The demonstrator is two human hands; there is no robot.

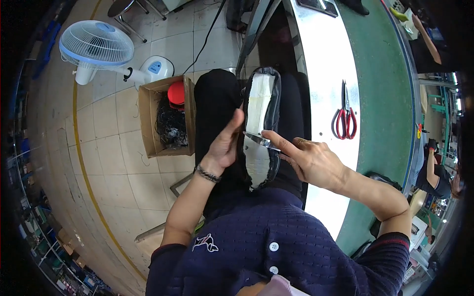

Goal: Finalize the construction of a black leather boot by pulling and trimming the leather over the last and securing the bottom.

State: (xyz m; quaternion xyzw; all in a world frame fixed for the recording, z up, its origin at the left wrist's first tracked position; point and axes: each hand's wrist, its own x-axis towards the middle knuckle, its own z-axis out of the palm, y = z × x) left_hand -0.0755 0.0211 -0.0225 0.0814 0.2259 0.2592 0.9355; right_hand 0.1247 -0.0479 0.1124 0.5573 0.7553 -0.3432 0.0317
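A black shoe (260, 106) lies bottom up over my lap, toe pointing away from me. Its underside is a pale board framed by a folded black edge. My left hand (226, 144) is closed round the shoe's left side, thumb raised; its other fingers are hidden behind the shoe. Pinched in my right hand (313, 160) is a shiny metal tool (264, 141) with a narrow, blade-like end. That end lies across the middle of the shoe's underside, its tip near the left edge. Whether it touches the board I cannot tell.
Red-handled scissors (346, 118) lie on the metal bench (328, 64) to my right, a phone (318, 6) at its far end. By my left leg stands a cardboard box (149, 123) with black scraps and a red container. Beyond it is a fan (98, 44). Other people work at far right.
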